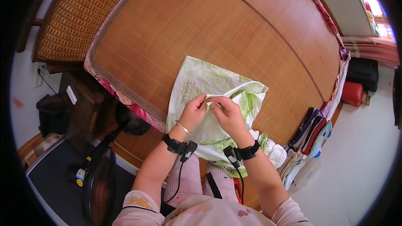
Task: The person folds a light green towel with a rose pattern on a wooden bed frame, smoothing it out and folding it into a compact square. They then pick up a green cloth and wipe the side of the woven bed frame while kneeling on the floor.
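Observation:
A green-and-white printed fabric piece (209, 72), perhaps a pillowcase or cover, lies spread on the bed mat before me, its near part hanging over the bed's edge. My left hand (194, 110) pinches the edge of this fabric between thumb and fingers. Close beside it, my right hand (228, 113) grips the same edge, the fingertips of both hands almost meeting. To the right of my right hand the cloth is bunched, with a bright green fold (246, 103) showing inside. Its lower end drapes in front of my legs.
The brown bed mat (220, 28) reaches far ahead, with a woven headboard (84, 9) at left. Folded clothes (309, 131) stand in piles at the right edge, near crumpled white cloth (274, 152). A black fan (100, 185) stands low left; a red case (351, 94) sits far right.

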Motion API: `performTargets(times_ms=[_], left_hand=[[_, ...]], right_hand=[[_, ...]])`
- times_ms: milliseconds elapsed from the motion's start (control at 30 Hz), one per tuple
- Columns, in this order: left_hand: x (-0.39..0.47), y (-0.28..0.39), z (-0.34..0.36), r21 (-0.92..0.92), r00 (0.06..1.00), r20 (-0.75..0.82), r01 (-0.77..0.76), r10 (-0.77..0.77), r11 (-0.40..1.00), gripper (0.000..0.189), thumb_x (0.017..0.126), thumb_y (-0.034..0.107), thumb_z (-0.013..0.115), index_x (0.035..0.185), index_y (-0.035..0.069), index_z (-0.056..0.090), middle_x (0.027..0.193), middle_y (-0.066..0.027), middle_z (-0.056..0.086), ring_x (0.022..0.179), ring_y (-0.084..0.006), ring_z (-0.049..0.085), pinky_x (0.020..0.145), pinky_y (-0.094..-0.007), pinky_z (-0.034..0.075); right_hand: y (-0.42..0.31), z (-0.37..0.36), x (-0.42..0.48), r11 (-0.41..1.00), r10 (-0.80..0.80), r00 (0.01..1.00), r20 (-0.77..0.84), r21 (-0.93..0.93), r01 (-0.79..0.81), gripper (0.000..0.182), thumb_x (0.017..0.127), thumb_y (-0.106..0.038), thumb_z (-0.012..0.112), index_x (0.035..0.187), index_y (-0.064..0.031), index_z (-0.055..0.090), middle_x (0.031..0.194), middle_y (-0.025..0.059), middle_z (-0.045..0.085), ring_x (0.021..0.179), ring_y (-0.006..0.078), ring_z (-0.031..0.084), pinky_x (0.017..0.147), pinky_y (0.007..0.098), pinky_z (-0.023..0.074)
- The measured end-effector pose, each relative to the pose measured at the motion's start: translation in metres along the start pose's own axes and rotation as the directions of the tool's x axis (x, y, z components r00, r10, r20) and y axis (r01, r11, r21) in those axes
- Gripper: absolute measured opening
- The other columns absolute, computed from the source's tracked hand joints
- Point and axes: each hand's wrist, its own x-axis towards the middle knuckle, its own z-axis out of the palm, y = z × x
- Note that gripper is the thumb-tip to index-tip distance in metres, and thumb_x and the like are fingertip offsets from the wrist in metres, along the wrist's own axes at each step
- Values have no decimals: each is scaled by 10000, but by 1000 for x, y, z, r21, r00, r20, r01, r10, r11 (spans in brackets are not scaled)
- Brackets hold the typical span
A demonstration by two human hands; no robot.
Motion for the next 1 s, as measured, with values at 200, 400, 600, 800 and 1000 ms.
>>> performTargets(times_ms=[200, 400, 600, 800, 1000], left_hand=[[-70, 43, 26, 59, 996, 38, 81, -84, 995, 180, 980, 106, 518, 1079, -12, 610, 887, -6, 610, 807, -69, 522, 714, -232, 445], [-138, 64, 60, 132, 1000, 17, 18, -21, 991, 153, 957, 29, 524, 1105, 20, 561, 959, 4, 553, 880, -75, 489, 787, -238, 444], [-208, 108, 70, 289, 997, 48, -75, 64, 954, 147, 928, -13, 500, 1060, 31, 549, 963, -35, 566, 923, -113, 531, 837, -253, 450], [-245, 184, 59, 221, 984, 59, -175, 166, 959, 140, 940, -41, 447, 1021, 47, 520, 976, -23, 591, 929, -83, 518, 858, -235, 426], [-257, 304, 71, 148, 963, 116, -259, 243, 955, 112, 971, 8, 410, 1038, 67, 478, 915, -71, 669, 827, -104, 579, 774, -247, 474]], right_hand=[[-25, -9, -69, 998, 30, 981, -190, -40, -38, 108, 873, -79, 679, 972, -35, 669, 772, 92, 627, 659, 177, 572, 580, 290, 457], [-61, -25, -132, 969, 92, 989, -118, 238, -62, 110, 889, -103, 675, 910, -21, 605, 732, 62, 621, 648, 120, 568, 563, 272, 448], [-91, -70, -173, 970, -238, 942, 236, 4, 245, 287, 770, -272, 759, 868, -44, 615, 720, 139, 615, 642, 326, 596, 581, 388, 464], [-59, -96, -204, 804, -227, 826, 515, -379, 457, 274, 760, -326, 709, 887, -83, 697, 882, 127, 670, 888, 349, 622, 788, 445, 488], [-85, -86, -204, 805, -51, 819, 571, -462, 372, 443, 710, -286, 698, 1109, -98, 650, 962, 187, 669, 966, 398, 614, 851, 482, 501]])
